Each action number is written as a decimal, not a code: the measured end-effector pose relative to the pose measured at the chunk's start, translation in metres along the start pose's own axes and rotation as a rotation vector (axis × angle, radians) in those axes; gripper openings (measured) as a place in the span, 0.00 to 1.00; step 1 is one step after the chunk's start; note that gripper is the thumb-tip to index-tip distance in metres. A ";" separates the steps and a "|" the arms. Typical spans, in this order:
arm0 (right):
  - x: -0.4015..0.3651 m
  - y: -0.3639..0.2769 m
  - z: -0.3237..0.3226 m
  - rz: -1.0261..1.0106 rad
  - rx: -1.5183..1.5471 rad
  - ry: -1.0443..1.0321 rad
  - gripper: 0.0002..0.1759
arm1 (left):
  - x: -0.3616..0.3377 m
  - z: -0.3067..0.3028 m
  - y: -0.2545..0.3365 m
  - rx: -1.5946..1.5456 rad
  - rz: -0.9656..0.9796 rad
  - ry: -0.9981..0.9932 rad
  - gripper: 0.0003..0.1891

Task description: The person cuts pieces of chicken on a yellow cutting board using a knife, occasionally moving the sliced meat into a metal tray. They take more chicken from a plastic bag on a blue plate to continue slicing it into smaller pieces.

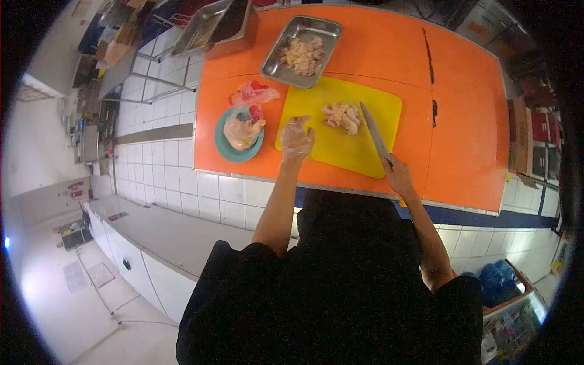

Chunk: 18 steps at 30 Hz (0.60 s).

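Observation:
A yellow cutting board (pixel 340 152) lies on the orange table, with a small heap of pale, cut meat (pixel 342 118) on it. My right hand (pixel 397 177) is wrapped round the handle of a large knife (pixel 376 134), whose blade lies just right of the heap. Over the board's left part is my left hand (pixel 296 137) in a clear plastic glove, its fingers apart and holding nothing, not touching the meat. Left of it, a teal plate (pixel 234 154) bears a clear and red plastic bag (pixel 242 126) with pale meat inside.
A metal tray (pixel 271 69) with more cut meat touches the board's back edge. A deeper metal pan (pixel 227 47) stands at the table's back left corner. The orange table's (pixel 462 146) front edge runs close to my body. Blue bottles (pixel 496 280) are at the lower right.

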State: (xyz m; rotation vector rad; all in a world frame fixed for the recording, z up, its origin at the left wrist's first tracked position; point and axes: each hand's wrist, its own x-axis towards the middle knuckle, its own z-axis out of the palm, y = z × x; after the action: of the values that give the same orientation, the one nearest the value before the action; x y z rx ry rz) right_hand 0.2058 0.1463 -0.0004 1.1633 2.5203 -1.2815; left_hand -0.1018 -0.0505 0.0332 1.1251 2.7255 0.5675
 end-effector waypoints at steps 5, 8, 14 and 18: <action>0.000 0.003 0.005 -0.050 0.048 0.001 0.22 | 0.029 -0.031 -0.101 -0.375 -0.280 0.325 0.17; 0.009 0.028 0.019 -0.083 -0.054 0.041 0.22 | 0.036 -0.018 -0.140 -0.714 -0.437 0.215 0.16; -0.009 -0.022 -0.008 -0.118 -0.148 0.055 0.20 | 0.044 -0.045 -0.173 0.729 -0.053 -0.158 0.21; -0.014 -0.050 -0.007 -0.256 -0.260 -0.080 0.18 | 0.031 -0.090 -0.118 0.552 0.228 0.201 0.19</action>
State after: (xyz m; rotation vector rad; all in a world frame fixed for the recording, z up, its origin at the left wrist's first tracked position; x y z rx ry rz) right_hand 0.1844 0.1255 0.0424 0.7424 2.7385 -0.9801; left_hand -0.2244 -0.1309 0.0699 1.5871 3.0453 -0.0765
